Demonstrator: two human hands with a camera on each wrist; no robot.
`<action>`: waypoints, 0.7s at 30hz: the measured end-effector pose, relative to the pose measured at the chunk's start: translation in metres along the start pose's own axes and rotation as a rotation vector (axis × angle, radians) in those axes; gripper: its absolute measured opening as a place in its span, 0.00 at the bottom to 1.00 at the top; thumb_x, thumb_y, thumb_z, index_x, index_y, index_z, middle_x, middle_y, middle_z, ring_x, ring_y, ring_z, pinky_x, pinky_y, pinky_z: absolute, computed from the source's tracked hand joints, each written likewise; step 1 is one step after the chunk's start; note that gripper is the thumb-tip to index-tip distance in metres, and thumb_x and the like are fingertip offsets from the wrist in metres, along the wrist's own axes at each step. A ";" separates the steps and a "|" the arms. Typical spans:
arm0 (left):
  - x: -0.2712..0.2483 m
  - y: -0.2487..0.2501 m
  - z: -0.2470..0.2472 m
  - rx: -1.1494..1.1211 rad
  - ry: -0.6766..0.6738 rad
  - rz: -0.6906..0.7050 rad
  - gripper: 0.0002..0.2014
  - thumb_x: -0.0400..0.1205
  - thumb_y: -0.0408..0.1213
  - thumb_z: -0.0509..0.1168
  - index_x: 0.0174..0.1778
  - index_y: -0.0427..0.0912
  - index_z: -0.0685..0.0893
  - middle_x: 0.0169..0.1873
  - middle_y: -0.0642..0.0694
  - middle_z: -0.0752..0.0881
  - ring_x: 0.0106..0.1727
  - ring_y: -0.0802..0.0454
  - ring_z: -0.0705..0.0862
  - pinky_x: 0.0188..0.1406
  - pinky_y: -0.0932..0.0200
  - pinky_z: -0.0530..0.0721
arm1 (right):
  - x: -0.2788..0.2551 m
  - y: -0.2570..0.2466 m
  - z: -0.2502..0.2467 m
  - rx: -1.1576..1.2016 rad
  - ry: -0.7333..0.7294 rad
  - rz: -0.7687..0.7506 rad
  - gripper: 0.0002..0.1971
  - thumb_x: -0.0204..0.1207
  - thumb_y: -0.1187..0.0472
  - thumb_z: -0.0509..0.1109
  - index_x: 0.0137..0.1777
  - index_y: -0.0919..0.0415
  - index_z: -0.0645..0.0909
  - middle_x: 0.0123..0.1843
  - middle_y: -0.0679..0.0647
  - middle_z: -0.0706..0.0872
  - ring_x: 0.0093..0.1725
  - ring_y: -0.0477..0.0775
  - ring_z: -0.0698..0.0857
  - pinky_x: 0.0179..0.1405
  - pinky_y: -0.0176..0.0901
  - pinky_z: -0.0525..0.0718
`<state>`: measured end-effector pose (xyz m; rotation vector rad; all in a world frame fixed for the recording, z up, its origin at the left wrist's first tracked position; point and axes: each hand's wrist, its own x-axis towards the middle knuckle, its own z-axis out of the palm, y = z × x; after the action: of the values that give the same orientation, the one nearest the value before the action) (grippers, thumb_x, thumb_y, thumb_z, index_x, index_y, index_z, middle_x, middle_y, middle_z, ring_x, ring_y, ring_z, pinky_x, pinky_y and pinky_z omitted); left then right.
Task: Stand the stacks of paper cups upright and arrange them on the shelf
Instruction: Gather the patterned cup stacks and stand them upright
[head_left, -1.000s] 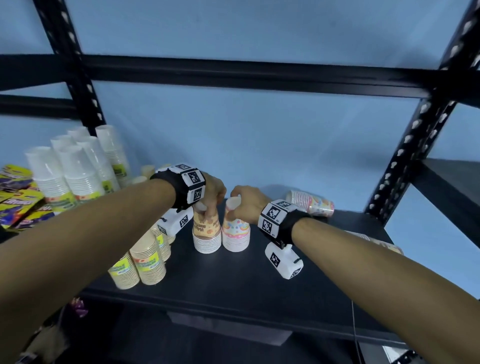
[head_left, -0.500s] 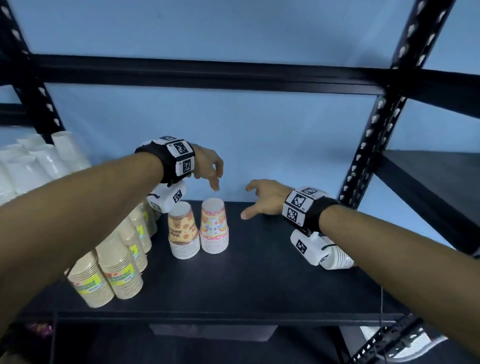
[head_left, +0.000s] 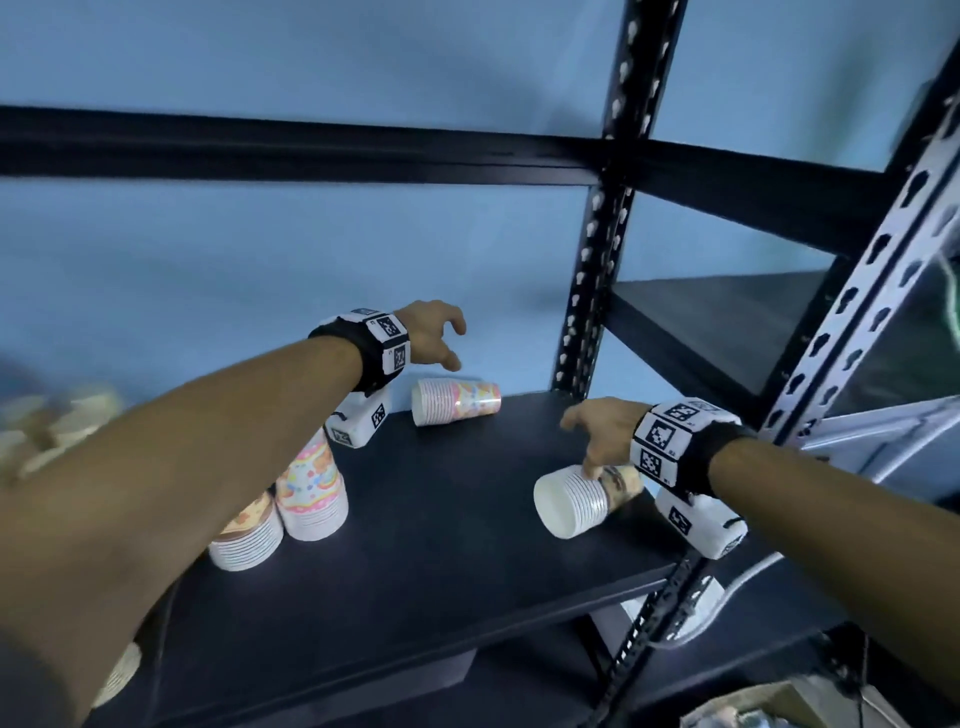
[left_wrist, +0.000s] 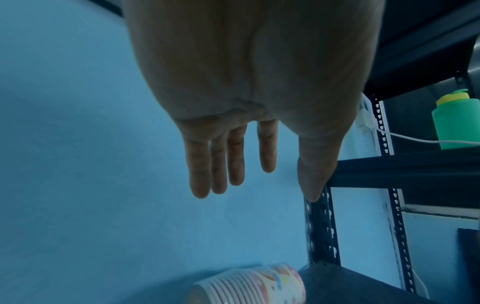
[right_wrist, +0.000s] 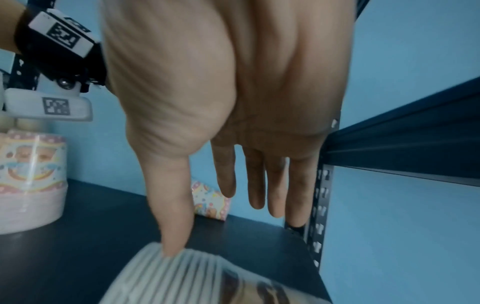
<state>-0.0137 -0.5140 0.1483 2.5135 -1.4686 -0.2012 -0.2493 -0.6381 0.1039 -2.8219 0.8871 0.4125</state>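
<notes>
Two stacks of paper cups lie on their sides on the black shelf (head_left: 441, 561). A pink patterned stack (head_left: 457, 401) (left_wrist: 249, 286) (right_wrist: 210, 201) lies at the back by the wall. A brown-printed stack (head_left: 576, 499) (right_wrist: 182, 277) lies near the right edge. My left hand (head_left: 452, 345) (left_wrist: 265, 191) hovers just above the pink stack with its fingers straight and holds nothing. My right hand (head_left: 579, 447) (right_wrist: 221, 226) is spread over the brown stack, with only the thumb tip touching its rims. Two stacks stand upright at the left, a pink one (head_left: 311, 483) (right_wrist: 31, 181) and a brown one (head_left: 249, 535).
Blurred stacks of plain cups (head_left: 52, 415) stand at the far left. A black perforated post (head_left: 597, 312) rises at the shelf's back right corner, with a neighbouring shelf (head_left: 727, 322) beyond it. A green bottle (left_wrist: 457, 121) and a white cable (left_wrist: 415, 139) are on that side. The blue wall closes the back.
The view has swung right. Both hands left the two upright stacks and moved right: the left over the lying pink stack, the right down onto the lying brown stack.
</notes>
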 end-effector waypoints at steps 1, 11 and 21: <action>0.006 0.002 0.007 0.001 -0.015 0.003 0.28 0.76 0.44 0.76 0.71 0.47 0.77 0.65 0.45 0.78 0.60 0.47 0.79 0.56 0.57 0.74 | -0.002 0.005 0.005 -0.029 -0.014 -0.005 0.39 0.68 0.63 0.79 0.80 0.54 0.68 0.76 0.53 0.76 0.73 0.56 0.77 0.67 0.45 0.75; 0.048 -0.014 0.066 -0.028 -0.087 -0.046 0.33 0.72 0.43 0.79 0.73 0.48 0.76 0.73 0.45 0.75 0.72 0.46 0.76 0.68 0.55 0.74 | -0.002 0.031 0.034 -0.093 -0.125 -0.021 0.31 0.61 0.64 0.81 0.66 0.65 0.78 0.59 0.57 0.85 0.58 0.57 0.85 0.57 0.50 0.84; 0.068 -0.021 0.093 0.118 -0.085 -0.043 0.33 0.71 0.43 0.79 0.72 0.42 0.78 0.68 0.41 0.79 0.68 0.43 0.78 0.62 0.56 0.76 | 0.030 0.025 0.049 0.076 -0.016 -0.078 0.24 0.65 0.42 0.78 0.56 0.54 0.80 0.49 0.49 0.85 0.49 0.52 0.84 0.53 0.51 0.86</action>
<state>0.0161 -0.5740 0.0521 2.6621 -1.5008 -0.2385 -0.2509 -0.6633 0.0468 -2.7688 0.7701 0.3823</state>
